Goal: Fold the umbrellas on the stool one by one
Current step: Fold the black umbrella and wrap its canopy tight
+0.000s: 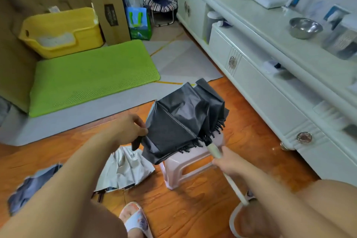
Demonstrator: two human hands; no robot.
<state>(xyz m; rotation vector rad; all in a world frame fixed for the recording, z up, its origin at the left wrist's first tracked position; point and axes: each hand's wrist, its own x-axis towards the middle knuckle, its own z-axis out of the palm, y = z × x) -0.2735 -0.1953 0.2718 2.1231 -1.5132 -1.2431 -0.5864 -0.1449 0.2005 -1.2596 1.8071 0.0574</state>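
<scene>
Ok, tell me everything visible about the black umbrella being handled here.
The black fabric folding umbrella is collapsed but loose, its canopy bunched with rib tips showing at the lower edge. It lies tilted over the pale pink plastic stool. The left hand pinches its canopy edge; the right hand grips its pale cream handle.

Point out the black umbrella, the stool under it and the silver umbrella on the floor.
black umbrella (179,121): head view, middle of the dark canopy.
stool (180,170): head view, pale side wall below the seat.
silver umbrella (125,168): head view, crumpled silver canopy on the floor.
</scene>
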